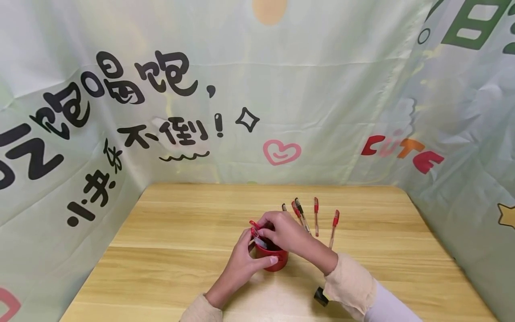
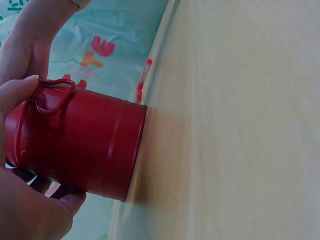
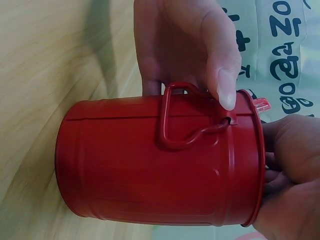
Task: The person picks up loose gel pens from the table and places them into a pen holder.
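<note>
A small red metal bucket [image 1: 277,263] with a wire handle [image 3: 167,117] stands upright on the table. My left hand [image 1: 244,261] grips it round the side, the thumb [image 2: 20,94] lying by the handle's mount. Over the bucket's mouth is my right hand [image 1: 283,232], its fingers curled at the rim and partly hidden inside. Right at its thumb and fingertips are red pen caps [image 1: 254,231], where it pinches a pen. A clear pen barrel [image 1: 260,243] slants within the mouth.
Behind the bucket, several pens lie on the wooden table [image 1: 181,232], including a black-capped pen [image 1: 299,206] and a red-capped pen [image 1: 335,220] at the right. A small black object [image 1: 320,296] shows by the right sleeve. Printed cloth [image 1: 322,89] hangs round the table's back and sides.
</note>
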`<state>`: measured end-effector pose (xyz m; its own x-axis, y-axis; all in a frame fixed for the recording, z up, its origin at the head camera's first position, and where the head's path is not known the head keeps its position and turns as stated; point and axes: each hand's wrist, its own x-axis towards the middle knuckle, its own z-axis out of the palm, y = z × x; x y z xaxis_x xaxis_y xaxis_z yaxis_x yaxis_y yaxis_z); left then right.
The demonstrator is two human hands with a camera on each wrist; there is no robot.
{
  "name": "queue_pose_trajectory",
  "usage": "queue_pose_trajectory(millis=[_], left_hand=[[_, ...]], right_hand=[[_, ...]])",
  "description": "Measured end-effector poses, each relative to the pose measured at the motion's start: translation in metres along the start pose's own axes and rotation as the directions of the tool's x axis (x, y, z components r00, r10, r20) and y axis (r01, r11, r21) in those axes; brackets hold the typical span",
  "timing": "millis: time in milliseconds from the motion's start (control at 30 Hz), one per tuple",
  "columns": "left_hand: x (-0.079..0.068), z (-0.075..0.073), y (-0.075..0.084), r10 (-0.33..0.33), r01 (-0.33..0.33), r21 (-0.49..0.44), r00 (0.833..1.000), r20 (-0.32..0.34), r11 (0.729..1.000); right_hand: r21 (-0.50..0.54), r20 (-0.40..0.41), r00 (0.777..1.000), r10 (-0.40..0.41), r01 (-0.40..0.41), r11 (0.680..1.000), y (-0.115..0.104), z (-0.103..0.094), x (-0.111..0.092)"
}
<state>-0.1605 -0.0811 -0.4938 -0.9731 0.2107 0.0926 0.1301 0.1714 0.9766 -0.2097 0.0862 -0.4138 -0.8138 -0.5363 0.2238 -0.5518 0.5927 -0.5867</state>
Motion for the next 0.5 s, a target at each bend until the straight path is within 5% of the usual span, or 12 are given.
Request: queue_pose_trajectory(millis=[500], left_hand=[[-0.0003, 0.0, 0.0002, 0.004, -0.004, 0.008, 1.0, 0.007, 1.0]], right_hand=[[-0.091, 0.039, 0.998, 0.046, -0.042, 0.995, -0.0045, 0.0003, 0.0002]])
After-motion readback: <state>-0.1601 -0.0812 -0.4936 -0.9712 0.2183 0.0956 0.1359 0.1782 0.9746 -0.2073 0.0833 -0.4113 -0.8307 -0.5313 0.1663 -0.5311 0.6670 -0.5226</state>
